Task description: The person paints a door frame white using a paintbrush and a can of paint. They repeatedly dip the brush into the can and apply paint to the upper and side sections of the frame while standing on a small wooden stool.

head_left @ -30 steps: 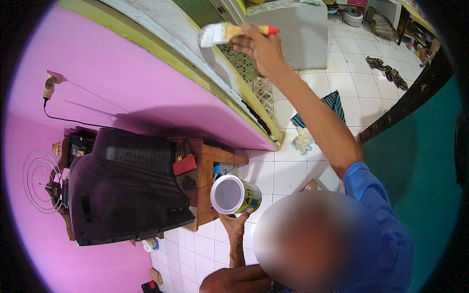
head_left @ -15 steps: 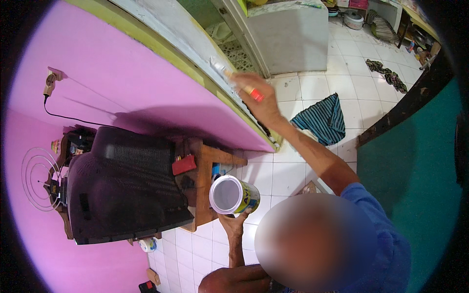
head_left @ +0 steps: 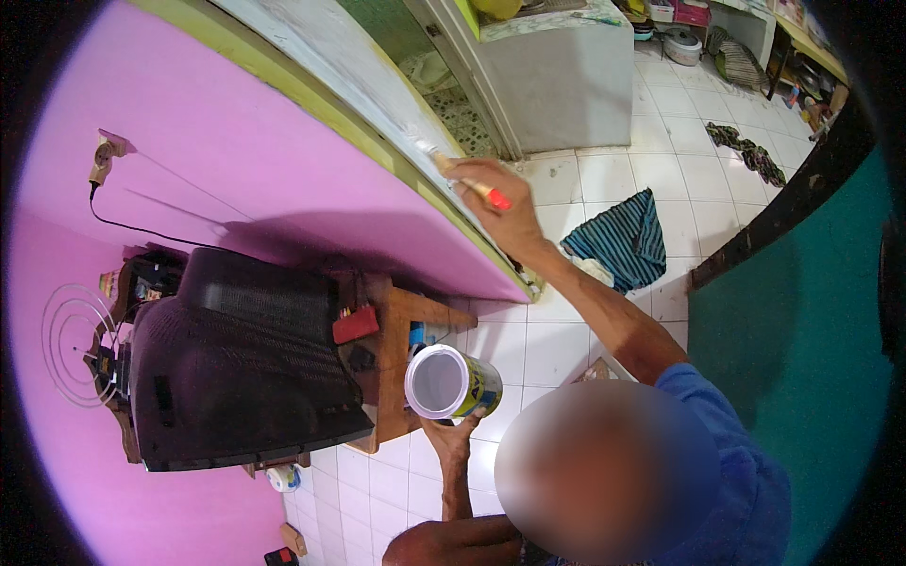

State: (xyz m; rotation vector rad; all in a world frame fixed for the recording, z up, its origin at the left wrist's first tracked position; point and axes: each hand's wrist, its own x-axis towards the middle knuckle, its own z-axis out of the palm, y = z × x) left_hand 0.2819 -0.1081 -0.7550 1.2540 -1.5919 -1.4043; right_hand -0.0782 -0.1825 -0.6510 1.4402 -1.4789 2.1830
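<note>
My right hand (head_left: 500,209) is closed round the handle of a paintbrush (head_left: 479,190) with a red end. Its bristles meet, or nearly meet, the pale white-grey face of the door frame (head_left: 382,111) at the end of the pink wall. Lower down, my left hand (head_left: 451,440) grips a paint can (head_left: 484,387) from below. The can is tilted, its round mouth facing up and left. Pale lilac-white paint coats its inside; how much it holds I cannot tell.
A big black television (head_left: 241,368) stands on a wooden table (head_left: 396,330) at left, its cord running to a wall socket (head_left: 111,146). A striped blue cloth (head_left: 623,241) lies on the white tiles. At right is a teal surface (head_left: 802,321) with a dark edge.
My right hand and the brush have shifted slightly, the bristles passing down along the frame toward me. The paint can in my left hand stays almost in place.
</note>
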